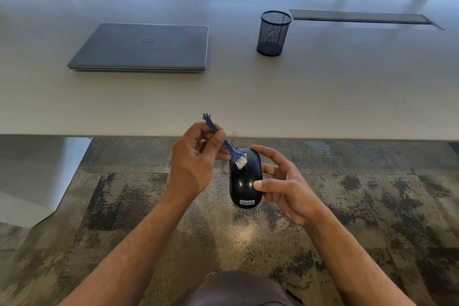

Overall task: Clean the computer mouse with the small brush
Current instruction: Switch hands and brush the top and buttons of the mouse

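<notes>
A: Nearest to cam: a knee (238, 288) in grey cloth, bottom centre, then two bare forearms.

B: And the hands?

A: Left hand (196, 159) pinches small blue brush (224, 143) at mid-handle, thumb and fingers curled round it. Right hand (280, 186) cradles black mouse (246, 179) from the right side, thumb on top, fingers half curled behind.

B: Where exactly?

A: Held in air, just below table (323, 97) edge, above carpet (372, 206). Long axis of mouse runs away from body, logo end nearer. White bristles touch front-left part, beside the scroll wheel (245, 156). Brush handle slants up-left; so prob. next strokes go along the buttons.

B: Count pls.

A: 1 mouse, 1 brush, 1 closed laptop (141, 47), 1 mesh pen cup (273, 32), both well apart on table.
</notes>
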`<control>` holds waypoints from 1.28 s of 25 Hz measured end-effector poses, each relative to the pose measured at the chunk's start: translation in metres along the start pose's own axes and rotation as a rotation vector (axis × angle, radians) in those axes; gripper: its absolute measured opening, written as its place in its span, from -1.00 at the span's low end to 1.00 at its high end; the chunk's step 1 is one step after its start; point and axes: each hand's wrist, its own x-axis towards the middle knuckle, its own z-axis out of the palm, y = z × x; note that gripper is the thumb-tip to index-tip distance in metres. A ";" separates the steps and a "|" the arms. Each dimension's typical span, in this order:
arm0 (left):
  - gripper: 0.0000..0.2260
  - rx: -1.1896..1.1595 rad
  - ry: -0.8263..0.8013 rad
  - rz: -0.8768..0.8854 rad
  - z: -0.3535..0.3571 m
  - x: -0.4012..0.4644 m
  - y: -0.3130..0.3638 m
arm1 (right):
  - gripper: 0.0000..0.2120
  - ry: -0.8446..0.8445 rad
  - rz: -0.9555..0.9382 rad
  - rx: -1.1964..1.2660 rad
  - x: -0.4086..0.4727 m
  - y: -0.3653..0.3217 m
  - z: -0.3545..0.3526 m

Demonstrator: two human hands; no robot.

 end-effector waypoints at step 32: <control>-0.92 0.079 0.126 -0.050 -0.011 -0.012 -0.003 | -0.25 -0.040 -0.016 -0.002 -0.019 0.006 0.002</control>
